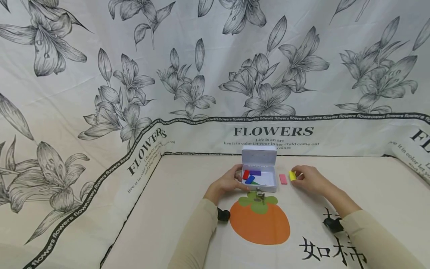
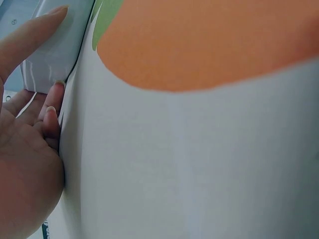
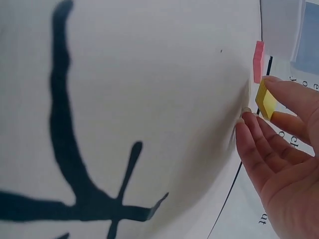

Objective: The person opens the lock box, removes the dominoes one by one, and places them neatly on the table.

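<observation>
A small white metal box (image 1: 268,188) stands at the back of the table with its hinged lid (image 1: 258,157) raised. My left hand (image 1: 228,181) grips its left side, the thumb along the front wall (image 2: 55,37) and the other fingers round the side. Inside lie a red block (image 1: 246,174), a purple block (image 1: 255,173), a blue block (image 1: 250,179) and a partly hidden green block (image 1: 254,183). To the right of the box, my right hand (image 1: 310,179) pinches a yellow block (image 3: 266,99) between thumb and fingertips. A pink block (image 1: 283,179) sits between the box and that hand.
The pale cloth (image 1: 188,179) carries a printed orange persimmon (image 1: 260,224) in front of the box and black characters (image 1: 330,250) at the right. Behind, a flower-printed curtain (image 1: 201,93) borders the table's far edge.
</observation>
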`<state>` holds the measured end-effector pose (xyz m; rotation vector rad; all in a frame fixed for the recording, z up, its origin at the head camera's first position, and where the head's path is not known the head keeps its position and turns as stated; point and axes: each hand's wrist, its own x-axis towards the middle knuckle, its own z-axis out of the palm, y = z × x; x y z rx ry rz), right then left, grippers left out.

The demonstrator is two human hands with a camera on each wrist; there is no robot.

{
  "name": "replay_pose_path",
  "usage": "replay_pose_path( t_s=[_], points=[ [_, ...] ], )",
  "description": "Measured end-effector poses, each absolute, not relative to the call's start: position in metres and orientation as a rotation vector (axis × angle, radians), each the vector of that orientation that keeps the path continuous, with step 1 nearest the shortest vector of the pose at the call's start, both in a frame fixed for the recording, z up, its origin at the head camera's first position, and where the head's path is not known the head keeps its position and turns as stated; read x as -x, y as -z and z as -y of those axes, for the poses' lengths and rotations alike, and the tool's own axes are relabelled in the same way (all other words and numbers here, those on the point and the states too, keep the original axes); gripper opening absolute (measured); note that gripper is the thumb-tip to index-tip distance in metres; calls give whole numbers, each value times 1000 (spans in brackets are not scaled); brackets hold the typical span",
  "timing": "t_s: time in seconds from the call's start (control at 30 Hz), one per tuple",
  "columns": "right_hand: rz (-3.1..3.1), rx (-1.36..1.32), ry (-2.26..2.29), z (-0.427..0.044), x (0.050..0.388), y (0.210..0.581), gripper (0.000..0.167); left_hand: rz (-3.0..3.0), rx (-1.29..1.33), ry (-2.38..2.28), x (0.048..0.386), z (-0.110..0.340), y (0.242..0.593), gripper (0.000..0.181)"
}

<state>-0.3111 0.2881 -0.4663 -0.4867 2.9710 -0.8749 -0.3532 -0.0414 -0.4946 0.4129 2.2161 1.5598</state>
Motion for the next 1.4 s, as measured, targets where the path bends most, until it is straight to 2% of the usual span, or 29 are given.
replay_pose_path(
  t_s=[1.17, 1.4],
  points=[
    [-2930, 445, 788, -288, 315, 470, 41, -2218, -414, -1560, 352, 40, 495, 98],
    [-2936, 527, 805, -291, 315, 469, 58, -2244, -403, -1538, 352, 40, 493, 99]
  ],
)
